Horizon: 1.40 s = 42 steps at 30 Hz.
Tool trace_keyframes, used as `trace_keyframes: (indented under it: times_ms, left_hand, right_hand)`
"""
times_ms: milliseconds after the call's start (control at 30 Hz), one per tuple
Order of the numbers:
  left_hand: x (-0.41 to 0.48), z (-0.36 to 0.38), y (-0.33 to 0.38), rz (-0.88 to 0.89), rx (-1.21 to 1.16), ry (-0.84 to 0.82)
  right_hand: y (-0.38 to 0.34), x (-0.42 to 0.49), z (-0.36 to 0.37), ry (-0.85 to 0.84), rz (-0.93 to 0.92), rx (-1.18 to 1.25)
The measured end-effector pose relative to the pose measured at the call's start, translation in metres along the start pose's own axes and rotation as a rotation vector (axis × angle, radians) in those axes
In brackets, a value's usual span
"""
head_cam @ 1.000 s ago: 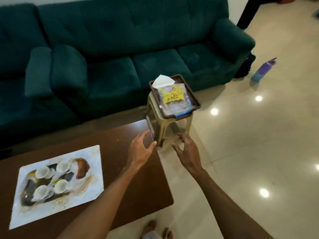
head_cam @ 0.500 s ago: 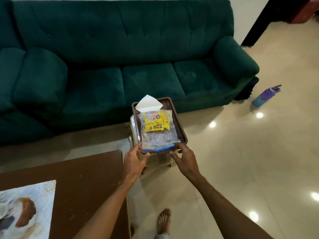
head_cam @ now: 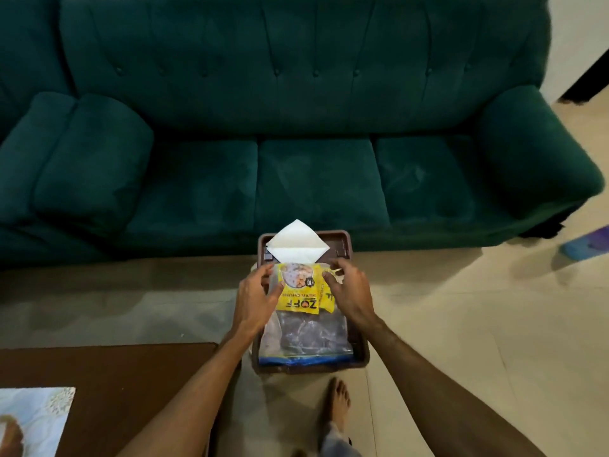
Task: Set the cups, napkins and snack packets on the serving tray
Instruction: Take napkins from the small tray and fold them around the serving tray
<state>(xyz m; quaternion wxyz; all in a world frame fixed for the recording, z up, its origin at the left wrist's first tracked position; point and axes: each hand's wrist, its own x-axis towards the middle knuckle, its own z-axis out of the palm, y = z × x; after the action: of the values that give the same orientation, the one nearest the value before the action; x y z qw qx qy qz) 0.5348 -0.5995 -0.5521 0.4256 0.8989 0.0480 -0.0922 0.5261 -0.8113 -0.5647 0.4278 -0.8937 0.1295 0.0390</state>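
Two bare hands meet over the brown serving tray [head_cam: 346,247], both busy with the yellow snack packets [head_cam: 298,291]. The left hand [head_cam: 255,298] grips the packets' left edge, thumb [head_cam: 276,286] laid on the printed front and the other fingers curled round behind. The right hand [head_cam: 352,296] pinches their upper right corner, fingertips [head_cam: 329,278] drawn close together on the plastic. Which of the two overlapping packets it has, I cannot tell. The packets stand tilted between the two sets of fingers, over the middle of the tray, with their print upside down to the person holding them.

Just beyond the fingertips a folded white napkin [head_cam: 296,244] lies at the tray's far end, one corner poking past the rim. On the wrist side of the fingers, a clear bag [head_cam: 309,334] with a blue strip along its near edge lies flat in the tray and fills its near half. The packets' lower edge overlaps it.

Well beyond the fingertips stretches a dark green sofa [head_cam: 296,127]. Back from the left hand's fingers, beside that forearm, is a corner of a brown table [head_cam: 108,374] with a printed mat [head_cam: 33,420] on it. Under the gap between the forearms a bare foot [head_cam: 336,400] stands on the pale tiled floor [head_cam: 461,308]. Far out past the right hand's fingers lies something purple and blue [head_cam: 590,246], too blurred to name.
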Motion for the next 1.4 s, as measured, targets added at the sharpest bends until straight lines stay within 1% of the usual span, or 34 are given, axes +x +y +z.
trace_keyframes:
  times_ms: [200, 400, 533, 700, 767, 833, 933, 1000, 1067, 1167, 1300, 1400]
  left_hand:
    - [0.083, 0.041, -0.029, -0.059, -0.034, 0.029]
    - [0.152, 0.088, -0.060, -0.088, -0.023, 0.051]
    - [0.180, 0.108, -0.074, -0.070, -0.013, 0.090]
    - [0.206, 0.115, -0.083, -0.036, 0.068, 0.135]
    - [0.215, 0.114, -0.080, -0.021, 0.107, 0.121]
    - [0.224, 0.112, -0.078, -0.039, 0.165, 0.073]
    - [0.239, 0.111, -0.080, -0.094, 0.221, -0.030]
    - [0.245, 0.110, -0.080, -0.121, 0.230, -0.089]
    - [0.247, 0.110, -0.080, -0.120, 0.207, -0.100]
    - [0.245, 0.109, -0.081, -0.114, 0.150, -0.053]
    - [0.234, 0.110, -0.084, -0.068, 0.060, 0.016]
    - [0.221, 0.112, -0.086, -0.055, -0.005, 0.114]
  right_hand:
    - [0.026, 0.099, 0.042, -0.097, -0.004, -0.024]
    - [0.058, 0.172, 0.082, -0.121, -0.045, -0.123]
    - [0.065, 0.204, 0.103, -0.126, -0.093, -0.232]
    - [0.069, 0.228, 0.117, -0.144, -0.146, -0.353]
    - [0.069, 0.234, 0.120, -0.156, -0.137, -0.422]
    - [0.069, 0.240, 0.124, -0.189, -0.124, -0.464]
    - [0.065, 0.244, 0.126, -0.220, -0.077, -0.379]
    - [0.063, 0.243, 0.126, -0.201, -0.033, -0.271]
    - [0.061, 0.242, 0.125, -0.163, -0.004, -0.163]
    - [0.063, 0.241, 0.126, -0.150, -0.018, -0.111]
    - [0.071, 0.233, 0.130, -0.114, -0.094, -0.090]
    - [0.074, 0.226, 0.129, -0.109, -0.158, -0.067]
